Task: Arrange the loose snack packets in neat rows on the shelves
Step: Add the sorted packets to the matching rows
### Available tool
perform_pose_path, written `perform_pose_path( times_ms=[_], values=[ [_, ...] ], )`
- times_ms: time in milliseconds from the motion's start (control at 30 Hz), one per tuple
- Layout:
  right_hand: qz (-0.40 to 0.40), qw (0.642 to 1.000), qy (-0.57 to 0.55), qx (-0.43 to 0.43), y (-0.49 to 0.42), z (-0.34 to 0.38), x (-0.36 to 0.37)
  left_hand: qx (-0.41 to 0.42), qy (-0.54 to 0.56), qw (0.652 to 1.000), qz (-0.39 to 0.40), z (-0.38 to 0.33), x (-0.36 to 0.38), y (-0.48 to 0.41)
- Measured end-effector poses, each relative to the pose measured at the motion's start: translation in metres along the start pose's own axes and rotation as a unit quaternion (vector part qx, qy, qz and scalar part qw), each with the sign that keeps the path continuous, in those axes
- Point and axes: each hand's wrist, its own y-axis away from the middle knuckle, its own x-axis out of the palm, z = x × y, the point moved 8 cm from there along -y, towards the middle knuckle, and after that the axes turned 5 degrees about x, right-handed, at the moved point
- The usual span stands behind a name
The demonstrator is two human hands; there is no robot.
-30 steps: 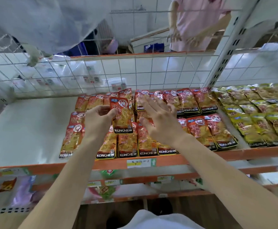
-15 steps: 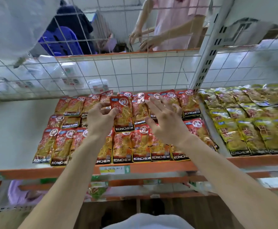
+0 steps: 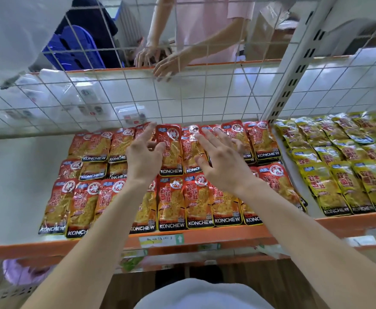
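Note:
Red KONCHEW snack packets [image 3: 171, 204] lie in rows on the white shelf [image 3: 15, 179], several in front and more behind. One red packet [image 3: 171, 150] lies in the back row on top of the others. My left hand [image 3: 143, 158] is just left of it, fingers spread, its thumb touching the packet's left edge. My right hand [image 3: 222, 162] hovers palm down with fingers apart over the back-row packets to that packet's right and holds nothing.
Yellow packets [image 3: 339, 175] fill the shelf bay on the right, past a white upright post [image 3: 294, 74]. A wire mesh [image 3: 182, 97] backs the shelf; another person's hands [image 3: 160, 61] work behind it. An orange front rail [image 3: 216, 238] carries a price label [image 3: 161, 240].
My left hand carried the red packet back into the rear row and opened off it. My right hand moved back with it. The view shifted, so the packets sit further right.

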Motion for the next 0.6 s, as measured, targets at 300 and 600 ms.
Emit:
perform_pose_path(
  times_ms=[300,600],
  values=[
    [0.0,1.0,0.013,0.0,-0.024,0.007,0.012,0.099,-0.145,0.984,0.03,0.0,0.015,-0.015],
    [0.008,1.0,0.012,-0.002,-0.032,0.007,0.02,0.172,-0.354,0.916,0.078,0.008,0.024,-0.011]
  ],
)
